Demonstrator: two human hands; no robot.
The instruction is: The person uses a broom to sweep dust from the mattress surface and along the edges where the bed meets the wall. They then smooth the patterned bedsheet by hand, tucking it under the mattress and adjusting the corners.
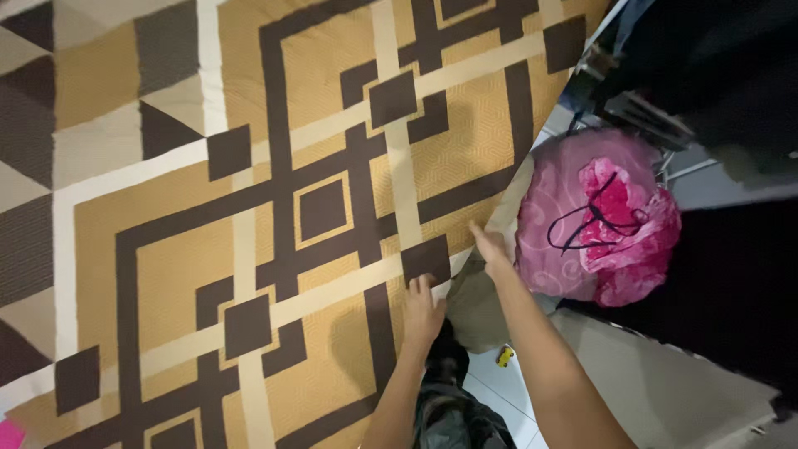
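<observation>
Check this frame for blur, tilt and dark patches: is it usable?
Head view: usable but soft; the left hand and right hand on the patterned bedspread are slightly motion-blurred; the frame is strongly tilted; the right side beyond the pink bundle falls into near-black shadow, details lost; no glare.

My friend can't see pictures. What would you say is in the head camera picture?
Two bare hands press on the edge of a bedspread patterned with brown, tan and cream squares: the left hand lies flat on it, and the right hand reaches to its edge. Beside the bed sits a pink bundle, and a small yellow toy lies on the pale floor below.
</observation>
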